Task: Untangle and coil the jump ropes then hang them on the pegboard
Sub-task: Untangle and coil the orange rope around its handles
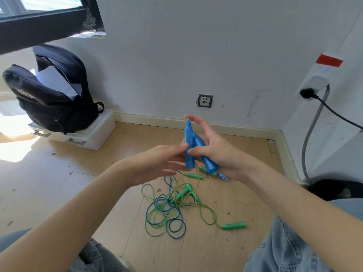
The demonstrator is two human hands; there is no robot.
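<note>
My right hand (214,152) grips both blue handles (193,148) together mid-frame so their cord lifts from the tangled ropes (169,211) below; left hand (157,163) fingers straight, steadying them.

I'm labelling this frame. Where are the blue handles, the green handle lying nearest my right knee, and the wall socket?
blue handles (189,152): head view, shaft of left one.
green handle (234,225): head view, mid-barrel.
wall socket (204,101): head view, faceplate centre.

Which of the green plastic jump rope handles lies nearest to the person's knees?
The green plastic handle lying alone at the lower right of the tangled ropes; the other green handles lie farther away, toward the wall.
</note>
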